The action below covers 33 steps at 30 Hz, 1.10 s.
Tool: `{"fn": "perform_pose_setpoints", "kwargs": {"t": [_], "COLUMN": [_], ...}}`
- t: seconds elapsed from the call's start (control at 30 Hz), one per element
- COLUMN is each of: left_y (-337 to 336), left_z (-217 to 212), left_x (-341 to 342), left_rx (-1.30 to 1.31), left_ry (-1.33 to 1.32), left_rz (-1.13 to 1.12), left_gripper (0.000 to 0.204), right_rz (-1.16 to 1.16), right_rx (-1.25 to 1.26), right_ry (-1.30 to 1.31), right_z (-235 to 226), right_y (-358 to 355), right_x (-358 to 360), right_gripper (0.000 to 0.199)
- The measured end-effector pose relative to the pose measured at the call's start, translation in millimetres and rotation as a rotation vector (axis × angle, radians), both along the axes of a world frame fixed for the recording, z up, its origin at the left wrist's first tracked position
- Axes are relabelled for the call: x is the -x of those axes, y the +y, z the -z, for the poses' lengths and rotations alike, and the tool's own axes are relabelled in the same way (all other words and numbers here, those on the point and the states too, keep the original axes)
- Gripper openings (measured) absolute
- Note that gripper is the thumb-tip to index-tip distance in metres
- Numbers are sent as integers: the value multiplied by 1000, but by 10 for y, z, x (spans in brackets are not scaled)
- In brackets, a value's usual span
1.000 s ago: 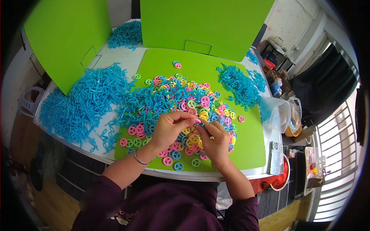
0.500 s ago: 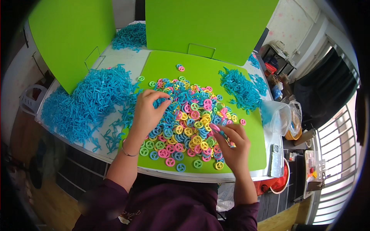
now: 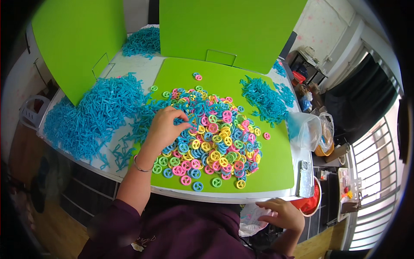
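Note:
My left hand (image 3: pixel 166 129) is over the left part of a heap of small plastic wheels (image 3: pixel 215 155) in pink, yellow, blue and green. Its thumb and forefinger pinch a slim blue plastic piece (image 3: pixel 193 124), partly covered by the fingers. Below the table's front edge, my right hand (image 3: pixel 282 214) has its fingers apart and holds nothing that I can see. Beside and under those fingers hangs a white plastic bag (image 3: pixel 251 222) with small coloured bits inside. More slim blue pieces lie mixed among the wheels near my left hand.
Large piles of blue pieces (image 3: pixel 108 103) lie at the left, with another pile (image 3: pixel 265 100) at the right. Green panels (image 3: pixel 233 30) stand upright behind the green mat (image 3: pixel 276 172). A phone (image 3: pixel 306 179) and a clear plastic bag (image 3: pixel 305 131) are at the right edge.
My right hand has moved from the heap down past the table edge to the white bag, and the pink and blue pieces it held are gone from it. My left hand stays at the heap.

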<state>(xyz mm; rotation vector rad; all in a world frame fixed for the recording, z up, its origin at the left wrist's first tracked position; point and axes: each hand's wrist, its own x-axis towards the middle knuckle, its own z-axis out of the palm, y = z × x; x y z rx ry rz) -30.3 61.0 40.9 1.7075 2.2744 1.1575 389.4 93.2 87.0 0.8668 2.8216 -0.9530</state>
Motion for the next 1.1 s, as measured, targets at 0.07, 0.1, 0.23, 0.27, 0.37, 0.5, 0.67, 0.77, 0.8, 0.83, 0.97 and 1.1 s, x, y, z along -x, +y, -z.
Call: {"fn": "perform_pose_setpoints", "kwargs": {"t": [0.07,0.1,0.23,0.27,0.37,0.5,0.67,0.77,0.8,0.83,0.97,1.1], "left_y": [-12,-6,65,68,65,80,110,118,116,126,94,73], "left_z": [-113,-146,-24,-6,36,-21,232,122,55,66,66,71], "left_x": [-82,-134,-429,-500,-572,-310,-231,-252,-297,-339,-548,-608], "left_rx": [-20,-39,-48,-36,-120,-88,-160,-244,-123,-119,-177,-199], "left_ry": [-296,-596,-887,-937,-788,-171,164,86,-205,-204,-919,-968], "left_rz": [80,157,348,415,436,91,61,60,64,67,407,393], "left_gripper": [18,15,13,13,15,21,17,16,12,12,8,9], "right_rz": [68,120,346,346,465,529,491,560,519,478,518,532], "right_rx": [152,162,368,402,486,532,806,895,873,851,683,619], "right_ry": [196,347,841,902,978,1041,932,912,911,907,1080,1041], "right_z": [-15,9,355,427,401,437,546,505,479,469,536,495], "right_y": [53,71,170,220,319,512,572,514,502,485,467,420], "right_x": [210,380,1358,1592,1996,2017,1926,1938,1943,1934,1971,1990], "right_gripper": [45,45,51,55,25,21,22,21,21,20,20,19]}}
